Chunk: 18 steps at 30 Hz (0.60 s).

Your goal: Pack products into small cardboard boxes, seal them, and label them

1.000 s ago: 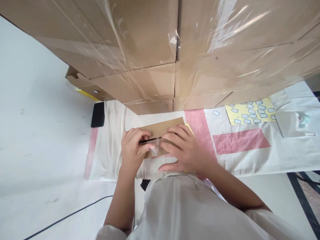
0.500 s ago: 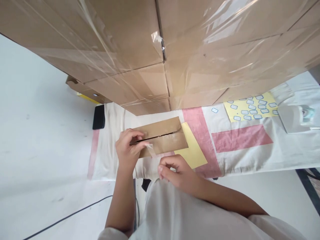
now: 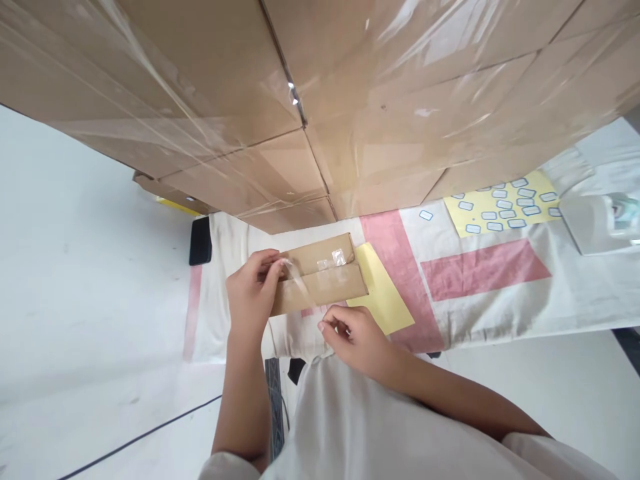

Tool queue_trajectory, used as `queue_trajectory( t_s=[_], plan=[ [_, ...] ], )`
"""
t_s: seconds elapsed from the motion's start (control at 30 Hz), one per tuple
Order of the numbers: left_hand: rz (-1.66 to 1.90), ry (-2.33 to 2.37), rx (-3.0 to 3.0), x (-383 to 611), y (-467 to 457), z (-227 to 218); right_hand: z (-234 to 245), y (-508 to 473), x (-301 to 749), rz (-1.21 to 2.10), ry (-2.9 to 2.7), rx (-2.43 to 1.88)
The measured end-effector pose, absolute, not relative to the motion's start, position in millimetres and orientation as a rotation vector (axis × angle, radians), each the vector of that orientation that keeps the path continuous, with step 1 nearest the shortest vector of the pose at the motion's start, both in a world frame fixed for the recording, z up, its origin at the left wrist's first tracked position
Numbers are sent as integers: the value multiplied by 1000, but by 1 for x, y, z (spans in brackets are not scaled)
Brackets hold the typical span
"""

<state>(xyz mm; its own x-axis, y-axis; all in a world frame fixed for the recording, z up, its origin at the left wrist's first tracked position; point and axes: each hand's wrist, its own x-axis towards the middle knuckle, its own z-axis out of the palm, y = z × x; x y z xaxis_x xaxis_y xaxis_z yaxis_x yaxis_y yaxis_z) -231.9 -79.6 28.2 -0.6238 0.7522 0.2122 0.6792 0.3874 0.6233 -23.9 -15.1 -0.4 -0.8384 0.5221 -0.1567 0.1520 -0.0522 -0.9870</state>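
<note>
A small brown cardboard box (image 3: 327,289) lies at a slant on the cloth-covered table, its long top seam drawn together. My left hand (image 3: 251,283) is closed on the box's left end, thumb and fingers over the seam. From near that thumb a thin strip of clear tape (image 3: 299,280) trails across the box towards my right hand. Shiny bits of clear tape (image 3: 339,257) show near the box's right end. My right hand (image 3: 357,337) is closed in a pinch in front of the box, apart from it; what its fingertips hold is too small to make out.
A big wall of film-wrapped cardboard boxes (image 3: 225,80) rises just behind. A yellow sheet (image 3: 387,300) lies partly beneath the small box. Further right are a yellow sheet of labels (image 3: 493,230) and a white tape dispenser (image 3: 595,223). A black phone (image 3: 201,241) lies left.
The dark gap along the small box's seam has closed. The tape strip now runs from near my left thumb towards my right hand. My view has shifted slightly.
</note>
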Motion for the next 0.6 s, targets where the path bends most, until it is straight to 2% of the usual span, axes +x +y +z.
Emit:
queue_trajectory(
  t_s=[0.43, 0.6],
  plan=[
    [787, 2463, 1827, -248, -58, 30, -15, -27, -34, 1920, -1953, -737],
    [602, 2116, 2136, -273, -54, 35, -16, -27, -38, 1975, -1901, -750]
  ],
)
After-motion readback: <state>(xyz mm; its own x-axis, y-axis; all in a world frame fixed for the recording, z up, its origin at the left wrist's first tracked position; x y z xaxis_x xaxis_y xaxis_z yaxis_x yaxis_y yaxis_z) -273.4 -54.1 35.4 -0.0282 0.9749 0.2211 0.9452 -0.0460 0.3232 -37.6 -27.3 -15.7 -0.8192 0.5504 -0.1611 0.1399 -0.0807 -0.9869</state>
